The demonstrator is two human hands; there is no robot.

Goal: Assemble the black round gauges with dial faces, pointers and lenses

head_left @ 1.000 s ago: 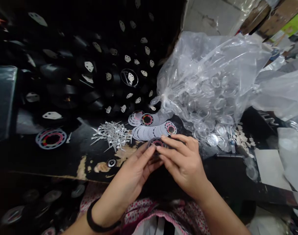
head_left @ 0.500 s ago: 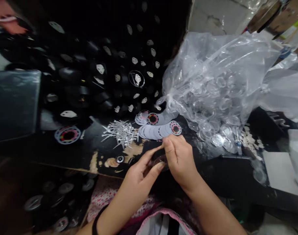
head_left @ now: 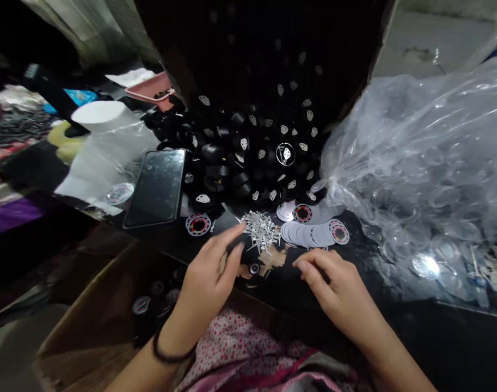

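My left hand (head_left: pixel 213 268) reaches to the left edge of a pile of small white needle-like pointers (head_left: pixel 261 231). Its thumb and index finger are apart, with the index fingertip at the pile. My right hand (head_left: pixel 333 280) hovers over the dark table, thumb and index tip close together; anything between them is too small to make out. Just beyond it lies a fanned row of round grey printed dials (head_left: pixel 313 234), with a second row (head_left: pixel 303 213) behind. Between my hands, a small round metal-and-black part (head_left: pixel 254 268) sits on the worn tabletop.
Many black round housings (head_left: pixel 240 163) with white tags fill the back. A clear bag of transparent round covers (head_left: pixel 428 179) bulges at right. At left are a dark flat panel (head_left: pixel 156 188), a loose dial stack (head_left: pixel 198 224) and a white cup-shaped container (head_left: pixel 101 117). A cardboard box (head_left: pixel 89 310) stands below.
My hands have parted; the dark round piece they held together no longer shows between them. My left hand has moved to the pointers. The view has swung left.
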